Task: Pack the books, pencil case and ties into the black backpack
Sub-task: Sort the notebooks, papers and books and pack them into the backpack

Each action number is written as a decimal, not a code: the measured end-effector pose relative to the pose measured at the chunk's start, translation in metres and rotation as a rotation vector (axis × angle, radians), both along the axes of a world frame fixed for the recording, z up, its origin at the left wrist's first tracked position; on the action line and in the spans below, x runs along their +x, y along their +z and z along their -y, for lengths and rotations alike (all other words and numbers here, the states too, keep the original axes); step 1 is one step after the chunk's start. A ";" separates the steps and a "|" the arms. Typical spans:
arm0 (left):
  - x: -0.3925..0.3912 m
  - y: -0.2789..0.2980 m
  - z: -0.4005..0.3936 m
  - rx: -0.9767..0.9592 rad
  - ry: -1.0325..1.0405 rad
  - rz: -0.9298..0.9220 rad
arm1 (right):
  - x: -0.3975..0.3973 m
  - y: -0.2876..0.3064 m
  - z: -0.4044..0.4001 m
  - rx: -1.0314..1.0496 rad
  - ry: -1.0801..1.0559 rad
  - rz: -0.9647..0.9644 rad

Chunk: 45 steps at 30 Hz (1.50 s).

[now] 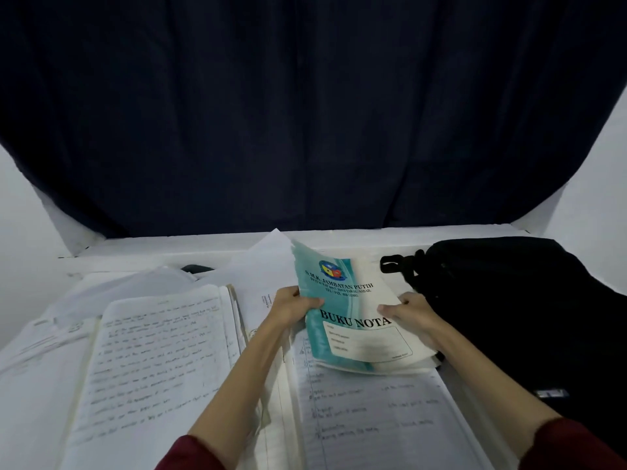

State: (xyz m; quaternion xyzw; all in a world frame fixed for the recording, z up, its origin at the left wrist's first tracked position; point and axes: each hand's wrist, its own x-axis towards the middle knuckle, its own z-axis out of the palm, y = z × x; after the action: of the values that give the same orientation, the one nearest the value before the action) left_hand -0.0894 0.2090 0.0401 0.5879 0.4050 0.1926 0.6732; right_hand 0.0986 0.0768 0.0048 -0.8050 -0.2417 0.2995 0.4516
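Observation:
A teal and cream notebook titled "BUKU NOTA" is lifted off the table at the centre right. My left hand grips its left edge, thumb on the cover. My right hand holds its right edge, thumb on the cover too. The black backpack lies on the table at the right, just beyond my right hand. An open handwritten book lies at the left. Another written page lies under the notebook. I see no pencil case or ties.
Loose white papers spread across the white table behind the books. A small dark object peeks out behind the papers. A dark blue curtain hangs behind the table.

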 end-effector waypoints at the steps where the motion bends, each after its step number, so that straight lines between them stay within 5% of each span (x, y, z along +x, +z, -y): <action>1: 0.000 0.003 0.000 0.004 -0.017 -0.012 | 0.000 0.000 -0.002 0.005 0.000 0.011; 10: -0.039 0.054 -0.007 0.146 -0.004 0.258 | -0.009 0.046 -0.012 0.458 -0.070 -0.244; 16: -0.065 0.077 -0.020 0.373 -0.005 0.405 | -0.036 0.107 -0.016 0.769 0.035 -0.183; 23: -0.062 0.071 -0.012 0.603 0.127 0.350 | -0.067 0.104 -0.017 0.795 0.058 -0.053; 34: -0.043 0.079 -0.001 0.595 0.149 0.482 | -0.063 0.113 -0.018 0.878 -0.049 -0.093; 45: -0.058 0.034 -0.009 0.487 0.109 0.283 | -0.076 0.087 0.002 0.774 0.015 -0.088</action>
State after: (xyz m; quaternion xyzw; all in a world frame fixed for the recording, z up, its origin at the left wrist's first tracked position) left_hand -0.1470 0.2184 0.0737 0.6770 0.2798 0.4003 0.5506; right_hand 0.0221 0.0744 0.0915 -0.5595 -0.3230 0.2236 0.7298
